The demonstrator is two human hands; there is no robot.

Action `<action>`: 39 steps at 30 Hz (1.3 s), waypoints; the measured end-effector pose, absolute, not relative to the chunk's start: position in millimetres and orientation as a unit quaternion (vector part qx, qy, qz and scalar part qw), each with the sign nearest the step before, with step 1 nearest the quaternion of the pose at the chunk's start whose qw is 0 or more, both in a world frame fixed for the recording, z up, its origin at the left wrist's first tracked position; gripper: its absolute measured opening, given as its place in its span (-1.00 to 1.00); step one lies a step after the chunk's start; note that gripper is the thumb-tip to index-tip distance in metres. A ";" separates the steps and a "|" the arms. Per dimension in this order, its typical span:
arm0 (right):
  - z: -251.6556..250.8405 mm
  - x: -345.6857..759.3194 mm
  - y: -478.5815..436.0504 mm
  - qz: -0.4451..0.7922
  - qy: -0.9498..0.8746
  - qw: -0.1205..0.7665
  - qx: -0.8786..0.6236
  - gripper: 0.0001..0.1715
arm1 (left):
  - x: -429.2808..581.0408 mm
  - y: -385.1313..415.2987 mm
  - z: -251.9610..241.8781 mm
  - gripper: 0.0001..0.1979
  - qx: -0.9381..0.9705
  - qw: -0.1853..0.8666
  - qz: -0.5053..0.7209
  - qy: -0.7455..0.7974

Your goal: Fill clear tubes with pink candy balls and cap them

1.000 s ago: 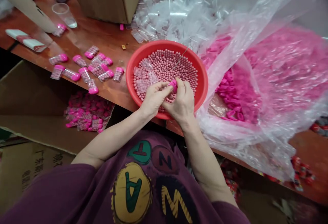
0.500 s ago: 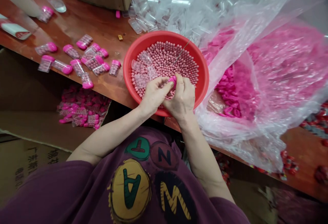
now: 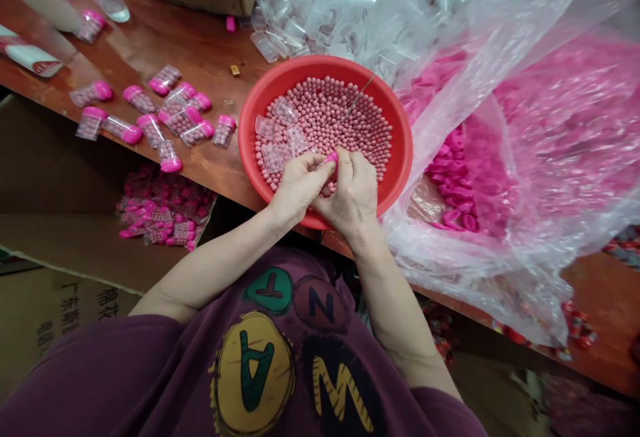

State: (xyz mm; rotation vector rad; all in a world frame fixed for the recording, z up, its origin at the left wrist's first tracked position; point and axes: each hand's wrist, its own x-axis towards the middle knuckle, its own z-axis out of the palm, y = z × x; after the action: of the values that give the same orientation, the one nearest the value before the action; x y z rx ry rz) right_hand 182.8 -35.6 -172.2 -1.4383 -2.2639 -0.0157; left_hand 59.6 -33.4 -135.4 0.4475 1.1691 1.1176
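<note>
- The pink cap [image 3: 332, 157] sits pinched between the left hand [image 3: 299, 187] and right hand [image 3: 353, 193], over the near side of the red basin [image 3: 403, 157] of pink beads [image 3: 340, 117].
- The hands stay together as before (barely shifted).
- The tube under the cap is hidden by fingers.
- Filled tubes [image 3: 165, 117] lie on the table [image 3: 200, 57] to the left.

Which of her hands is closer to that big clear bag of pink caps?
Right. The right hand sits on the basin's side toward the bag of pink caps; the left hand is farther, beyond it.
</note>
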 end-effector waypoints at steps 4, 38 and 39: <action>-168.9 187.0 -35.0 0.060 -0.816 0.241 -0.523 -0.18 | 59.0 -32.7 -135.3 -0.76 0.194 0.674 0.501 0.507; -166.4 187.0 -37.6 0.112 -0.803 0.245 -0.531 -0.17 | 55.2 -28.7 -141.5 -0.82 0.210 0.683 0.514 0.474; -167.8 187.9 -38.2 0.099 -0.800 0.255 -0.533 -0.17 | 55.1 -28.6 -141.3 -0.80 0.221 0.688 0.509 0.468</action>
State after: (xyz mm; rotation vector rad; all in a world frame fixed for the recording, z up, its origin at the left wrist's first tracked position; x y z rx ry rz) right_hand 187.9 -38.2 -167.8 -1.4485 -2.1741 0.2688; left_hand 55.1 -28.6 -141.3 0.4951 1.0472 1.1402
